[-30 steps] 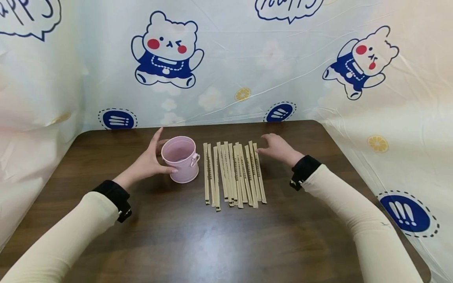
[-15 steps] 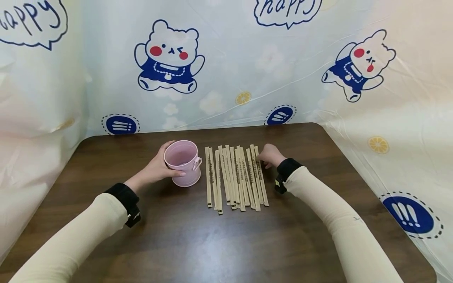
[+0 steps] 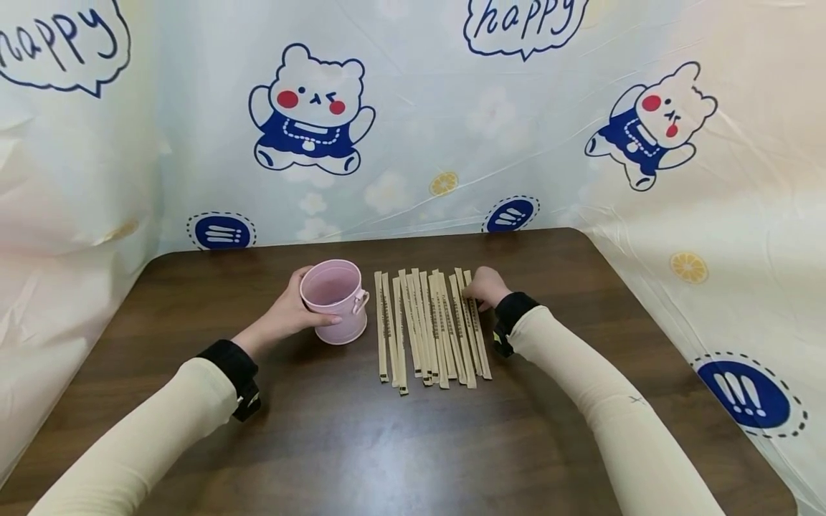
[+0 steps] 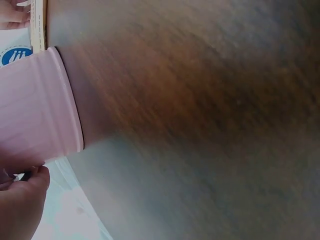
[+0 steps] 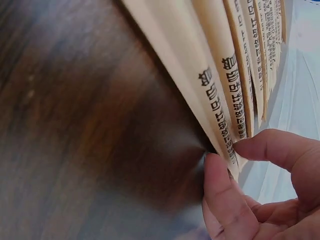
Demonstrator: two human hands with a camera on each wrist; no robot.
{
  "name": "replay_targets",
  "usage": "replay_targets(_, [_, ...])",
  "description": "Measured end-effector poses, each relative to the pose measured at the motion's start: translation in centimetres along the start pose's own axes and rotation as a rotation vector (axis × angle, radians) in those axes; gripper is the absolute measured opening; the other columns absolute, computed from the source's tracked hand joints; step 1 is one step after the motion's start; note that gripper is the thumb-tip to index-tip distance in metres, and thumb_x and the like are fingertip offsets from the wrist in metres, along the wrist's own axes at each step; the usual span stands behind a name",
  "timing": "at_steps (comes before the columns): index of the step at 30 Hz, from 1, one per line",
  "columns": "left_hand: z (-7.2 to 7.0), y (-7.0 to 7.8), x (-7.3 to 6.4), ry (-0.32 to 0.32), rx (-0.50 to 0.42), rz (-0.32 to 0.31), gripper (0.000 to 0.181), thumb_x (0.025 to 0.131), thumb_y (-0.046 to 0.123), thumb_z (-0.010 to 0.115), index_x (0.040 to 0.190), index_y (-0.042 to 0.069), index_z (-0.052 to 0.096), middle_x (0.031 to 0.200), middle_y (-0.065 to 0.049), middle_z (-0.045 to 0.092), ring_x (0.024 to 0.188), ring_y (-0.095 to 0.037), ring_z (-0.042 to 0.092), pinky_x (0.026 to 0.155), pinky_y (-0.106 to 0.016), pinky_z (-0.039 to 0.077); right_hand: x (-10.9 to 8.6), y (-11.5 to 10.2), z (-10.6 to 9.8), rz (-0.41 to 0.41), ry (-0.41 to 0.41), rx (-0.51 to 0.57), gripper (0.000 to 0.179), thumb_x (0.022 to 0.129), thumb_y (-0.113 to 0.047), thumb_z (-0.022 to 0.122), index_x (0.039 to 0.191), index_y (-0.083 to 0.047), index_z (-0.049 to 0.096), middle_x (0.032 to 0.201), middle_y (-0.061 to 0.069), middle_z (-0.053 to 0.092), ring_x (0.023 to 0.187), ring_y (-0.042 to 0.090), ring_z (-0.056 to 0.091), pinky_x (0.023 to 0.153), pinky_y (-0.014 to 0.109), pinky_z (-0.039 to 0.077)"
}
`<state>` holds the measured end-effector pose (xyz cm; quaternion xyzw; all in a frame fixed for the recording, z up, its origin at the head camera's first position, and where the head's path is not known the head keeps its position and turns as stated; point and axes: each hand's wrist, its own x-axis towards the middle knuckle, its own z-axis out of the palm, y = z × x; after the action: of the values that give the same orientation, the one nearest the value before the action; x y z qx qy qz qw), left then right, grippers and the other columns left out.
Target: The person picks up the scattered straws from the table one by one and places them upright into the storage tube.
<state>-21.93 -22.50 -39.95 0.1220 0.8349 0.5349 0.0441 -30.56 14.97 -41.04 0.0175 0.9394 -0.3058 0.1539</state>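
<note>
A small pink metal bucket [image 3: 349, 327] with a side handle stands on the brown table [image 3: 361, 451]. My left hand [image 3: 280, 319] grips its left side, thumb across the front and fingers around the back. In the left wrist view the bucket wall [image 4: 35, 105] fills the left edge. To its right, several slim tan paper-wrapped sticks [image 3: 429, 337] with printed text lie roughly side by side. My right hand [image 3: 488, 287] is at the far end of the rightmost one. In the right wrist view its thumb and finger pinch that outermost paper-wrapped stick [image 5: 182, 65] by its edges.
Behind the table hangs a pale curtain [image 3: 413, 115] printed with cartoon bears, and it continues along both sides. The bucket stands close to the left end of the row of sticks.
My left hand has closed in around the bucket. The right hand has moved left and down onto the rightmost paper-wrapped stick, its fingers now pinching it. The head view has shifted slightly.
</note>
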Motion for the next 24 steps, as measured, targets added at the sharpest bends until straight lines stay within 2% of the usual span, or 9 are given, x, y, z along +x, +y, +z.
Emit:
replay_targets(5, [0.0, -0.3, -0.1, -0.003, 0.013, -0.01, 0.102, 0.072, 0.01, 0.085, 0.148, -0.003, 0.018, 0.146, -0.028, 0.037, 0.133, -0.042, 0.041, 0.115, -0.057, 0.028, -0.1, -0.1, 0.3, 0.019, -0.004, 0.001, 0.042, 0.09, -0.01, 0.063, 0.06, -0.014, 0.034, 0.059, 0.0, 0.033, 0.047, 0.016, 0.054, 0.053, 0.032, 0.057])
replay_targets(9, [-0.1, -0.6, 0.1, -0.009, 0.014, 0.021, 0.099, 0.072, 0.008, 0.084, 0.147, -0.004, 0.02, 0.144, -0.028, 0.038, 0.131, -0.041, 0.042, 0.114, -0.056, 0.029, -0.4, -0.3, 0.4, 0.031, 0.018, 0.001, 0.04, 0.088, -0.01, 0.065, 0.062, -0.014, 0.036, 0.064, 0.001, 0.039, 0.048, 0.017, 0.056, 0.054, 0.032, 0.057])
replay_targets(16, [0.2, -1.0, 0.2, -0.035, -0.011, 0.068, 0.091, 0.072, 0.004, 0.083, 0.145, -0.001, 0.029, 0.14, -0.026, 0.044, 0.128, -0.04, 0.045, 0.112, -0.055, 0.031, -0.6, 0.2, 0.4, 0.039, 0.024, 0.016, 0.041, 0.088, -0.011, 0.066, 0.061, -0.014, 0.035, 0.061, -0.001, 0.036, 0.051, 0.016, 0.054, 0.056, 0.032, 0.057])
replay_targets(19, [0.2, -1.0, 0.1, -0.036, -0.006, 0.063, 0.091, 0.073, 0.005, 0.083, 0.146, 0.0, 0.029, 0.141, -0.025, 0.044, 0.128, -0.039, 0.044, 0.112, -0.055, 0.031, -0.6, 0.3, 0.0, 0.043, 0.029, 0.02, 0.035, 0.088, -0.011, 0.066, 0.063, -0.012, 0.041, 0.061, 0.001, 0.04, 0.051, 0.016, 0.055, 0.057, 0.032, 0.057])
replay_targets(24, [0.1, -0.7, 0.0, -0.024, 0.017, 0.034, 0.095, 0.075, 0.009, 0.083, 0.147, 0.0, 0.022, 0.143, -0.026, 0.035, 0.131, -0.04, 0.039, 0.113, -0.059, 0.028, -0.2, 0.5, -0.7, 0.056, 0.045, 0.079, 0.025, 0.088, -0.011, 0.067, 0.071, -0.007, 0.05, 0.068, 0.004, 0.047, 0.055, 0.016, 0.057, 0.058, 0.031, 0.058])
